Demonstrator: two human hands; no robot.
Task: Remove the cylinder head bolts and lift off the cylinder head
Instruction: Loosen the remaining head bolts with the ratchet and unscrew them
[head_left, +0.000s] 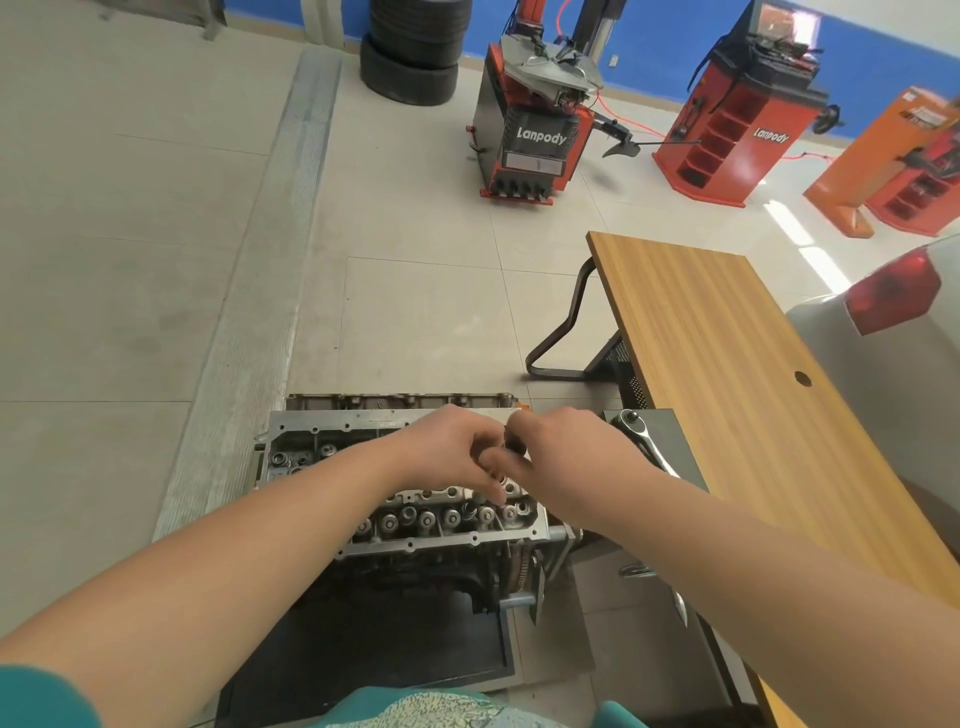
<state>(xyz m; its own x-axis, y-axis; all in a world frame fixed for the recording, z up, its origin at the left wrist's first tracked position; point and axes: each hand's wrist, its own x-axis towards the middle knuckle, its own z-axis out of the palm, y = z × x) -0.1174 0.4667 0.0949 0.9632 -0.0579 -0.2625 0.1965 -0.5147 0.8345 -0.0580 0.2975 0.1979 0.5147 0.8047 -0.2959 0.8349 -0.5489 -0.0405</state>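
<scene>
The grey metal cylinder head lies on the engine block on a stand, low in the middle of the view, with several round valve parts along its near row. My left hand and my right hand meet over its right end. Fingers of both hands are curled around a small dark part between them, which looks like a bolt head or socket; most of it is hidden. A chrome ratchet wrench lies just right of my right hand on a dark tray.
A wooden table stands to the right, with a grey car's tail lamp beyond it. Red tyre machines and stacked tyres stand at the back. Tiled floor lies behind the engine.
</scene>
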